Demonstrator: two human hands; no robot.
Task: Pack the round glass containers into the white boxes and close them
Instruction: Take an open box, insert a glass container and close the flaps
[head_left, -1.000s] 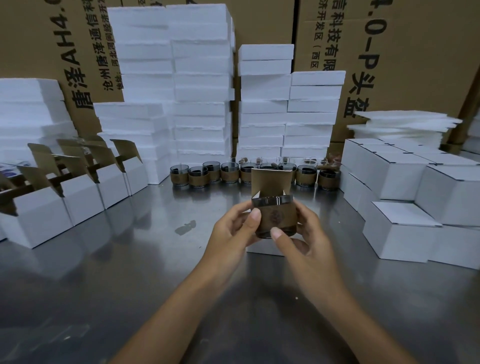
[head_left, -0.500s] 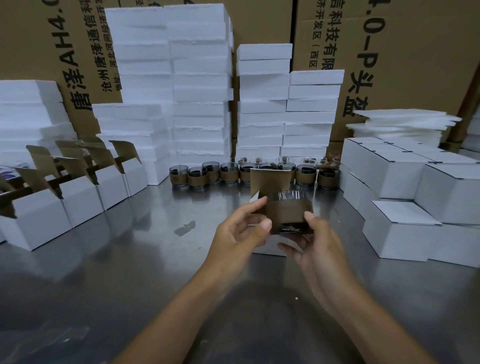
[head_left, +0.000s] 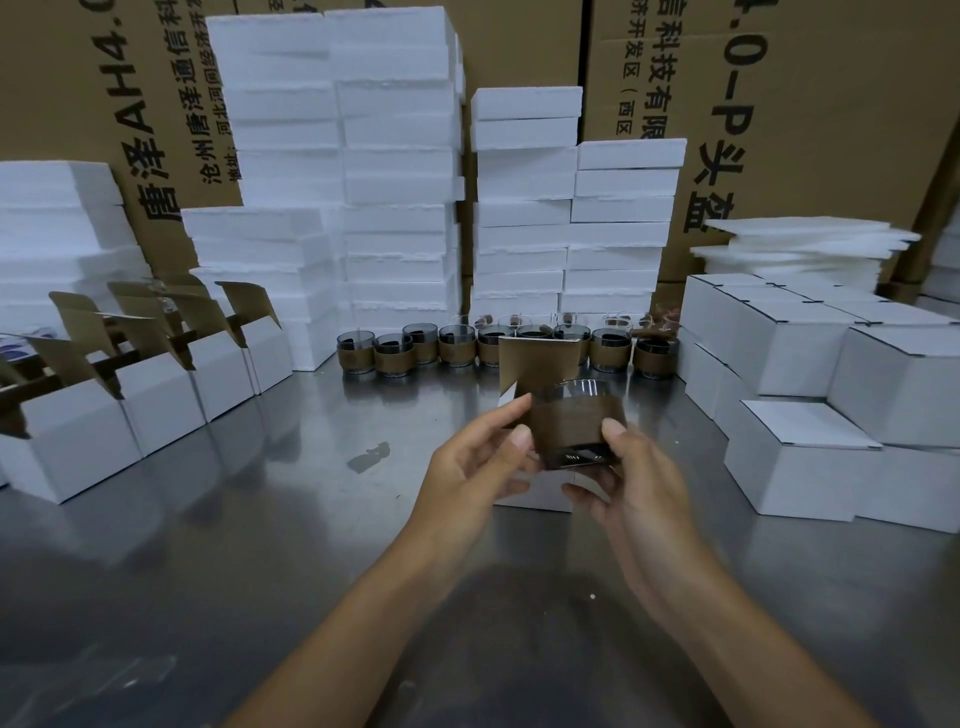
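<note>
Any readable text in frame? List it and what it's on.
"唐泽AH4.": left carton, sideways, cut off.
"沧州唐泽通信科": left carton; the address line beside it is too small to read.
".0-P头盔": right carton.
"科技有限" and "开发区(西区": right carton, cut off.
Glass, white boxes: no text seen.

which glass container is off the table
The glass container held between left hand and right hand, in front of the open white box; the other containers stand in a row on the table behind.
</note>
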